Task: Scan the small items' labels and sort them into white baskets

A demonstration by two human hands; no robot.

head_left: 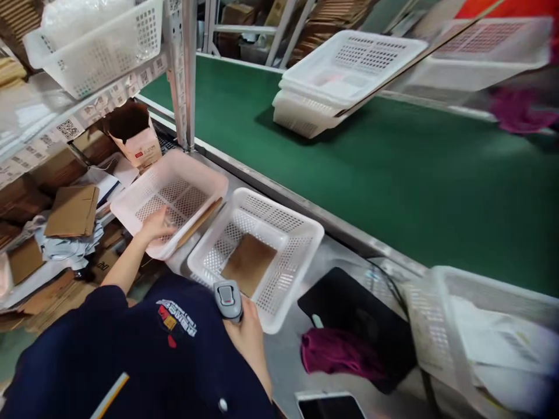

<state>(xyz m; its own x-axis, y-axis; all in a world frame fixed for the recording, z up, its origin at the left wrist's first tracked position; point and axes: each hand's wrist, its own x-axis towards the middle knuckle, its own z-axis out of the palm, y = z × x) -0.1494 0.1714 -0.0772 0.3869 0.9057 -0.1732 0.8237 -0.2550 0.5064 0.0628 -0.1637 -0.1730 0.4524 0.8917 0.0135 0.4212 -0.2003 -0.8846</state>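
Note:
My left hand [156, 226] reaches over the near side of a pinkish-white plastic basket [131, 206], its fingers apart and nothing visible in them. A strip of brown cardboard [198, 224] stands along that basket's right side. In my right hand [250, 326] is a grey handheld barcode scanner [228, 301], held close to my chest. Just beyond it sits a white perforated basket [312, 230] with a flat brown cardboard piece [250, 263] on its bottom. The two baskets stand side by side on the metal table [279, 361].
A green conveyor belt [349, 180] runs behind the table, carrying stacked white baskets [301, 110]. To the right are a black flat object [353, 314], a purple cloth [338, 352], a phone-like device [329, 406] and another basket [441, 279]. Shelving [186, 87] and cardboard occupy the left.

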